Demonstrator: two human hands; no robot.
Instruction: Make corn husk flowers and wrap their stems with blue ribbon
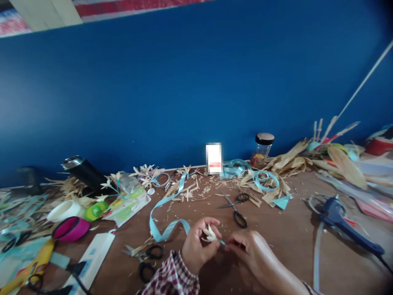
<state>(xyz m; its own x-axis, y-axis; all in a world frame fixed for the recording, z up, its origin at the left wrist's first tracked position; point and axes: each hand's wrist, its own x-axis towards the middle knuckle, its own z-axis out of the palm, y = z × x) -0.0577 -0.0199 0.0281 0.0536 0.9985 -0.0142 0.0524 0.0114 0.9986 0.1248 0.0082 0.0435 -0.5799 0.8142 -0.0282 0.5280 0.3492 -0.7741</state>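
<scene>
Between the thumb and fingers of my left hand (198,248) is a small pale flower (210,233) that looks made of dry husk. Its petals point up and left. A short light-blue stem or strip (222,243) leads from its base toward my right hand (253,248), whose thumb and forefinger are pinched on the end. Black-handled scissors (240,219) lie half open just beyond my hands. A second pair of scissors (147,262) rests left of my left wrist. Light-blue ribbon (158,221) curls across the table behind my left hand.
On the right lies a blue glue gun (350,229). Against the blue wall stands a black-lidded jar (262,151), near ribbon coils (265,180) and dry husks (288,157). A black tumbler (87,174), a magenta band (71,228) and a yellow tool (38,262) are at left.
</scene>
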